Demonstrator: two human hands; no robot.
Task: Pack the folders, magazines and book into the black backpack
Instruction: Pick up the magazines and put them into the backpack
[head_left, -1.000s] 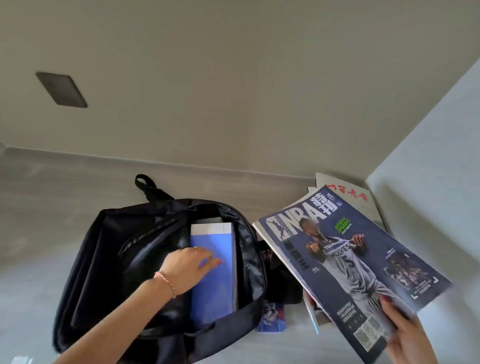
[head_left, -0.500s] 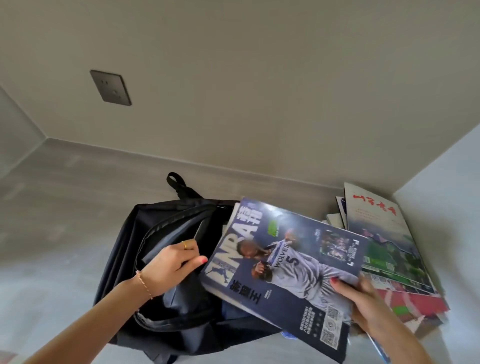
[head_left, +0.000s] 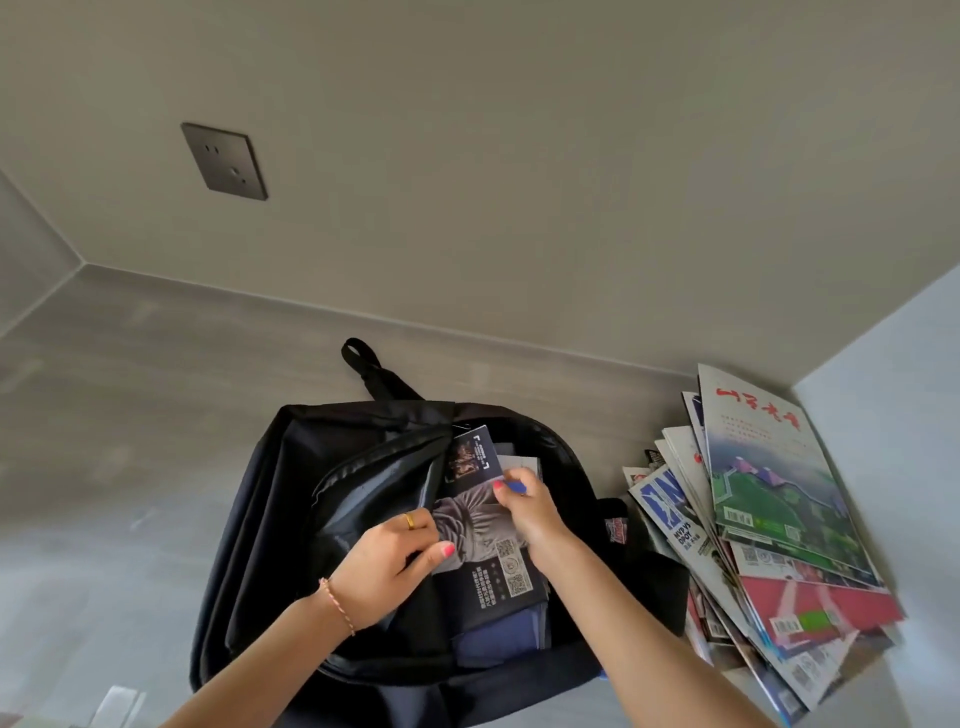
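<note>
A: Between both hands, the magazine (head_left: 480, 540) sits partly inside the backpack (head_left: 270, 525), dark cover up. Risk?

B: Corners may catch on the flap by the left hand (head_left: 387, 564) and crease. Glossy, floppy paper; pushed from one end it would likely buckle.

A: Grips?

B: Left hand's fingers curl over the flap edge, thumb on the cover. Right hand (head_left: 527, 506) pinches the magazine's far edge. Right of it the pile (head_left: 769, 525) waits, fanned, unpacked.
</note>
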